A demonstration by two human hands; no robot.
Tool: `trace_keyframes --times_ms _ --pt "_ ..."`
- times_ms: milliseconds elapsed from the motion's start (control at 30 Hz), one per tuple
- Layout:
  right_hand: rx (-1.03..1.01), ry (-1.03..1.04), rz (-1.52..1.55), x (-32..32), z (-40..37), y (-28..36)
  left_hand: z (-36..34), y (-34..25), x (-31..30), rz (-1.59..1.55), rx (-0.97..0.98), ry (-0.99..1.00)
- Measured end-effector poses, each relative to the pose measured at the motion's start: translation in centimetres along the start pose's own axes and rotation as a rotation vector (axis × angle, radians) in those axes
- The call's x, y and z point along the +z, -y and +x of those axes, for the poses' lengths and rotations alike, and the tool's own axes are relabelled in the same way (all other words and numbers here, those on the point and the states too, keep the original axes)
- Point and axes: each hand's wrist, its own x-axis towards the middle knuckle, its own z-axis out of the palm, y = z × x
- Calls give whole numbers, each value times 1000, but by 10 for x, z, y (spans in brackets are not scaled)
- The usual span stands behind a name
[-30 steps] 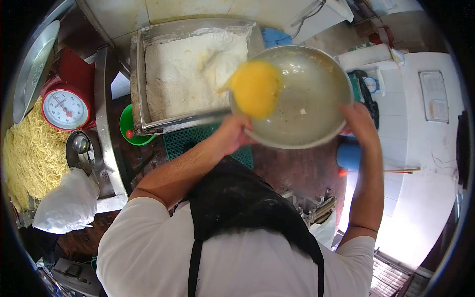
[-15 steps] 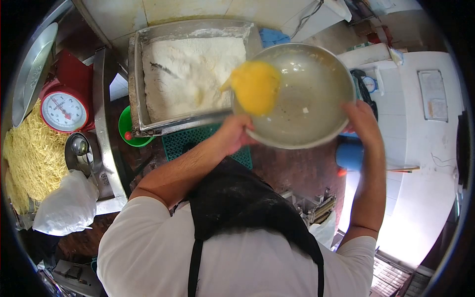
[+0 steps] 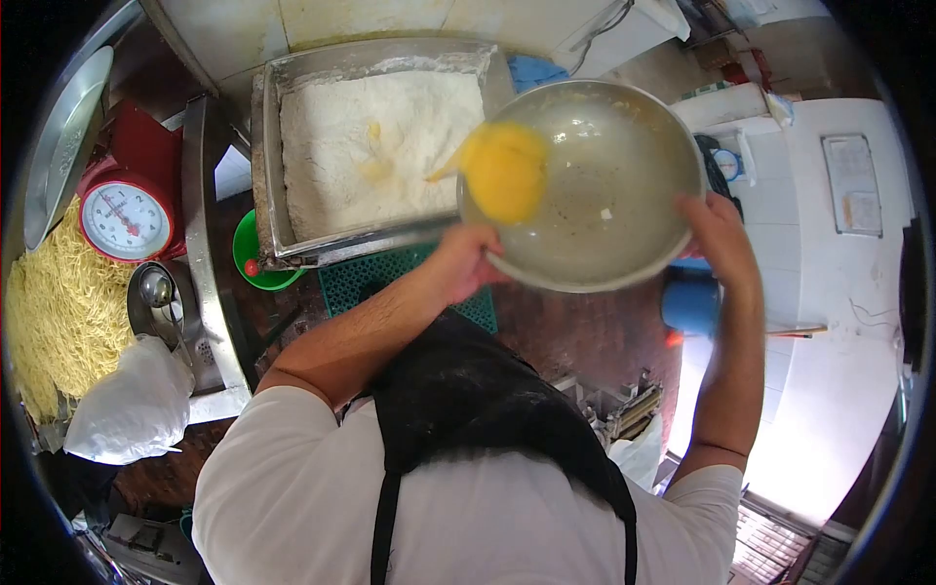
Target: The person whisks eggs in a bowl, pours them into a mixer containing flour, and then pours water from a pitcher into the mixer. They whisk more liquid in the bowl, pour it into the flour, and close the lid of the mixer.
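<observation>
We hold the steel bowl just beside the flour trough, over its right end. Being round, the bowl has no long axis. It is tipped so its mouth leans toward the trough, and the beaten egg is pooled at that low edge, its thin tip pointing at the flour. Our left hand is clamped on the rim nearest the trough, our right hand on the far rim. Since half a second ago the bowl sits slightly higher, and yellow dabs mark the flour. The bowl is shiny and wet inside, the egg bright yellow.
</observation>
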Motion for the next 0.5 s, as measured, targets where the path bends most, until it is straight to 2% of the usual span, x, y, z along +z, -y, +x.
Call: trace_keyframes --times_ms 500 --pt "-11 -16 51 -5 1 -4 12 3 -6 -17 -21 58"
